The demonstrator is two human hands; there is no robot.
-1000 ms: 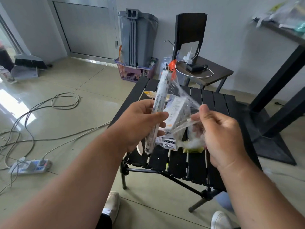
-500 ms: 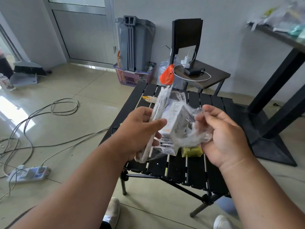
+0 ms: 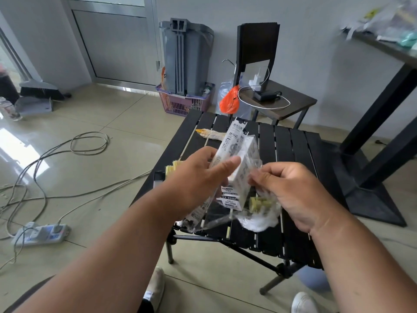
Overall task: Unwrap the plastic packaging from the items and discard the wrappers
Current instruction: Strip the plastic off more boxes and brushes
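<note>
My left hand (image 3: pixel 198 179) grips a flat white printed package (image 3: pixel 228 145) and a white box (image 3: pixel 242 175), both partly inside clear plastic wrap (image 3: pixel 216 219). My right hand (image 3: pixel 291 190) pinches the crumpled wrap at the box's right side, fingers curled. White bunched plastic (image 3: pixel 259 220) hangs below my right hand. I hold everything above the black slatted table (image 3: pixel 291 143). A small yellow-green item (image 3: pixel 259 203) shows under the wrap on the table.
A yellowish wrapped item (image 3: pixel 209 134) lies at the table's far side. Yellow sticks (image 3: pixel 172 168) show by my left hand. Beyond stand a grey bin (image 3: pixel 185 57), a purple basket (image 3: pixel 180 105), a stool with a charger (image 3: pixel 277 100) and an orange bag (image 3: pixel 230 102). Cables and a power strip (image 3: pixel 40 233) cross the floor.
The package has tipped from upright to leaning away and lower. My right hand moved in closer to the box, gathering the wrap. The camera view tilted slightly down.
</note>
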